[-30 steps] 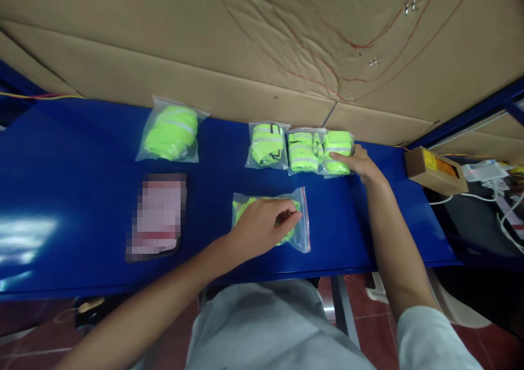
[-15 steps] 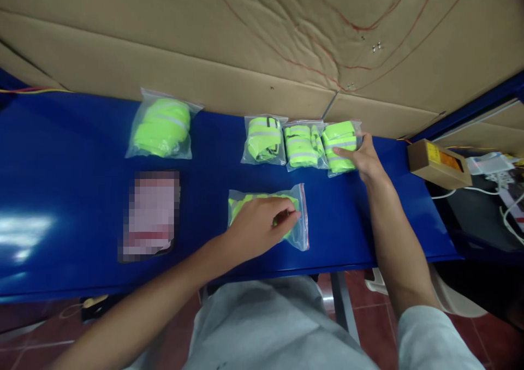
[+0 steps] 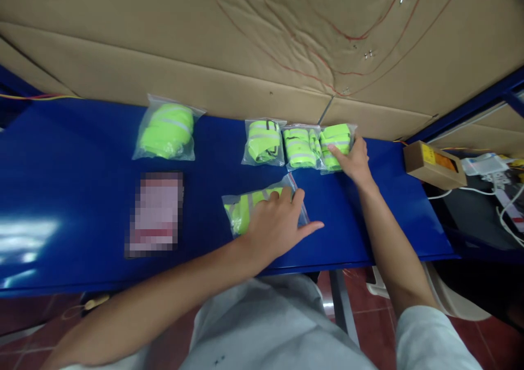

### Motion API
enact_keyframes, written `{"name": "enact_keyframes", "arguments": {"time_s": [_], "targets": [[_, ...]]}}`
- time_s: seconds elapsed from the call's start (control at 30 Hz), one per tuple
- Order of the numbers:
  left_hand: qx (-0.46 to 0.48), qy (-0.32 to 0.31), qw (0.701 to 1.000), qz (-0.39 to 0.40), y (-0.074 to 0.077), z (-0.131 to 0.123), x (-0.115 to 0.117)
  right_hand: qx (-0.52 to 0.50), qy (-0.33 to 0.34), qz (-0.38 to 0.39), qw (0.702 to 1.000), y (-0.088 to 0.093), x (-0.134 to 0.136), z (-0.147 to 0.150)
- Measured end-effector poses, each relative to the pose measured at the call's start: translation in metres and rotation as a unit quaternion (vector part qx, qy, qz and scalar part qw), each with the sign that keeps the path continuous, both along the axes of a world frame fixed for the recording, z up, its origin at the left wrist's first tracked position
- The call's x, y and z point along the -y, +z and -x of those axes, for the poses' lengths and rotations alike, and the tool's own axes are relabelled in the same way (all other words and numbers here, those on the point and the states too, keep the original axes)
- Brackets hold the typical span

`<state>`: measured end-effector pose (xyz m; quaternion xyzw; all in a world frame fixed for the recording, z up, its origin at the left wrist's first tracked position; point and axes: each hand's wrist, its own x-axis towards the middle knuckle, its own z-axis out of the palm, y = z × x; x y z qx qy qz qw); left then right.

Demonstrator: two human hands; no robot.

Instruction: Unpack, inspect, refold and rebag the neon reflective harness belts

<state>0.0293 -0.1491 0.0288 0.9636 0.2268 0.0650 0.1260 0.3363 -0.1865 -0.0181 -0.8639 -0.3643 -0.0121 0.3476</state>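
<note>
The two hands are apart, each on its own clear bag of folded yellow-green fabric with pale stripes. The left hand lies palm down over the near bag, its fingers bent across the top and its thumb spread out to the right, away from them; whether the fingertips press or pinch the plastic, I cannot tell. That bag lies at a slant near the front edge of the blue tabletop, its right part mostly covered by the hand.

The right hand is clamped on the right-end bag, thumb across the front and fingers round the right side (their tips are hidden). This bag is the last in a row of three along the back of the tabletop. The middle bag stands against its left side, and the row's left bag is just beside that one.

Well apart to the left, a fourth, plumper far-left bag leans by the cardboard panel. In front of it lies a flat rectangular item, blurred into squares. Over on the right, beyond the right forearm, is a small open cardboard box with a yellow label, near white cables.
</note>
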Motion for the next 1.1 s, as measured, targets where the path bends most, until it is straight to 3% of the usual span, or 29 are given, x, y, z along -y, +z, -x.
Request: {"name": "enact_keyframes", "arguments": {"time_s": [0.07,0.13,0.2,0.3,0.37,0.43,0.5,0.57,0.63,0.8,0.9,0.97,1.1], "targets": [[-0.009,0.009,1.000,-0.017,-0.001,-0.005,-0.002,0.079,-0.036,-0.024,0.996,0.011,0.011,0.022],[-0.002,0.020,1.000,-0.009,-0.003,-0.006,-0.009,0.121,0.001,-0.083,0.989,0.022,0.023,0.047],[0.027,0.028,0.999,0.030,-0.005,-0.005,-0.017,0.065,0.073,-0.097,0.990,0.030,0.033,0.071],[0.091,0.027,0.987,0.127,-0.009,-0.003,-0.027,-0.078,0.193,-0.015,0.978,0.034,0.036,0.098],[0.131,0.019,0.973,0.191,-0.013,-0.002,-0.032,-0.197,0.265,0.052,0.942,0.032,0.031,0.108],[0.165,0.002,0.957,0.240,-0.014,-0.001,-0.033,-0.327,0.310,0.086,0.889,0.028,0.025,0.114],[0.187,-0.012,0.945,0.269,-0.013,0.001,-0.033,-0.423,0.320,0.080,0.844,0.027,0.021,0.117],[0.195,-0.019,0.940,0.278,-0.010,0.004,-0.033,-0.471,0.314,0.060,0.822,0.028,0.020,0.117],[0.203,-0.022,0.943,0.263,-0.008,0.005,-0.033,-0.483,0.294,0.048,0.824,0.031,0.022,0.117],[0.196,-0.055,0.969,0.143,-0.015,0.000,-0.030,-0.413,0.242,0.065,0.876,0.038,0.031,0.122],[0.181,-0.024,0.979,0.095,-0.019,-0.004,-0.027,-0.418,0.273,0.054,0.865,0.039,0.035,0.129],[0.173,-0.003,0.979,0.109,-0.016,-0.003,-0.028,-0.439,0.302,0.041,0.845,0.038,0.036,0.133],[0.139,-0.020,0.962,0.232,-0.003,0.001,-0.042,-0.463,0.315,0.015,0.828,0.035,0.036,0.138]]}}
